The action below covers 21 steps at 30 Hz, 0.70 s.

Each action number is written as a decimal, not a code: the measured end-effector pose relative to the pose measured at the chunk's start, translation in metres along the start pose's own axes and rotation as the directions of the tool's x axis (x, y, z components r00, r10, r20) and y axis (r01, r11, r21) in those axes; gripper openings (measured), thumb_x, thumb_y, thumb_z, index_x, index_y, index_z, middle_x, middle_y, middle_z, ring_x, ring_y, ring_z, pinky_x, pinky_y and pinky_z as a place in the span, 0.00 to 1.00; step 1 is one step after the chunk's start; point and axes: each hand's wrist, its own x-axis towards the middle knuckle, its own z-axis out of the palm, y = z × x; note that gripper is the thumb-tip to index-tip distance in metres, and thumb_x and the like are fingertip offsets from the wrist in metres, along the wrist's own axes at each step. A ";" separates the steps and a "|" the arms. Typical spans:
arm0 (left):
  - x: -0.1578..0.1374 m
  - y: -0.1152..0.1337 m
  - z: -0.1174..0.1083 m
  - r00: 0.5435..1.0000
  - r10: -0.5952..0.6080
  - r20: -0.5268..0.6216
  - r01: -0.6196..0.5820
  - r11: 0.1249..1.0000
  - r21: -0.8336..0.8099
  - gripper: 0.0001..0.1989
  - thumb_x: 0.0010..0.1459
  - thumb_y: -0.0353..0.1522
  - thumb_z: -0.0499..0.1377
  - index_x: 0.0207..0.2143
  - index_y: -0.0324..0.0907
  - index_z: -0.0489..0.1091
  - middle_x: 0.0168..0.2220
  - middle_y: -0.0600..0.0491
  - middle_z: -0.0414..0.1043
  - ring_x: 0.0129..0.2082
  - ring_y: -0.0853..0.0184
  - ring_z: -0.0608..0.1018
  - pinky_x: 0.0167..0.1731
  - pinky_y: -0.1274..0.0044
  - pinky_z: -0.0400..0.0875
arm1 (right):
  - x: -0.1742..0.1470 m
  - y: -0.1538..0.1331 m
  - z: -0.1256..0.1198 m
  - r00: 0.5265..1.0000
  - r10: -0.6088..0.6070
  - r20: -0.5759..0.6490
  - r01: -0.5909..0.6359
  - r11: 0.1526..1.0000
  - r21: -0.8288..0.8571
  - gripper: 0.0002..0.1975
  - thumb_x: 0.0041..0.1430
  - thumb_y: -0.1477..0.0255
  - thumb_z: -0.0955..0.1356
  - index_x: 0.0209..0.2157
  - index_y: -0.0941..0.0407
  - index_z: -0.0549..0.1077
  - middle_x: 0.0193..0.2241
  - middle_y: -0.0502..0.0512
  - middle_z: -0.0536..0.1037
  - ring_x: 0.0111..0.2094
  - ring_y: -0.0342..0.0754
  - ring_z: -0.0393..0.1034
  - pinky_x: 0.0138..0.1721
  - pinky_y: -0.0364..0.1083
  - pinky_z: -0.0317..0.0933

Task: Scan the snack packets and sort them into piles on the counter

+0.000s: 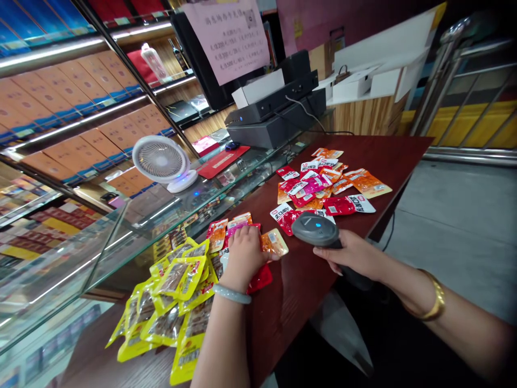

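My right hand [355, 256] is wrapped round the handle of a grey barcode scanner [315, 230], whose head has a small blue light. My left hand [246, 250] rests on a small heap of snack packets, its fingers curled over them. An orange snack packet [275, 243] sticks out between its fingers and thumb, and a red packet [260, 278] lies under the palm. Beside the left wrist is a pile of yellow snack packets [177, 277] with clear windows. Beyond the scanner, red, pink and orange snack packets [311, 186] lie in a loose heap.
Everything lies on a dark red table [291, 302] against a glass display counter [133, 215]. On the counter stand a white fan [161, 159], a red mat [222, 163] and a dark till machine [274, 102]. A metal railing [472, 97] is at the right.
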 end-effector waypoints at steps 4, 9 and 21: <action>0.003 0.010 -0.001 0.997 -0.066 -0.036 0.060 0.988 -0.144 0.24 0.55 0.41 0.64 0.50 0.40 0.63 0.42 0.42 0.76 0.43 0.54 0.78 0.40 0.70 0.67 | 0.000 -0.001 -0.002 0.999 -0.006 0.043 0.008 0.999 -0.040 0.17 0.58 0.57 0.71 0.31 0.57 0.69 0.16 0.46 0.70 0.18 0.42 0.65 0.22 0.42 0.59; 0.005 0.018 0.001 0.997 -0.008 -0.083 -0.015 0.962 -0.273 0.19 0.55 0.32 0.64 0.48 0.41 0.62 0.40 0.45 0.76 0.41 0.58 0.79 0.38 0.74 0.67 | 0.001 -0.002 -0.004 0.993 -0.042 0.114 0.050 0.997 -0.067 0.15 0.57 0.60 0.71 0.29 0.56 0.68 0.17 0.45 0.69 0.19 0.42 0.65 0.23 0.42 0.59; 0.021 0.027 0.026 0.978 -0.080 -0.190 -0.123 0.514 -0.849 0.25 0.59 0.28 0.57 0.58 0.42 0.60 0.52 0.44 0.74 0.50 0.62 0.77 0.50 0.69 0.71 | 0.000 -0.005 -0.002 0.996 -0.020 0.084 0.028 0.996 -0.085 0.15 0.58 0.59 0.71 0.29 0.57 0.68 0.17 0.47 0.70 0.19 0.42 0.66 0.23 0.42 0.59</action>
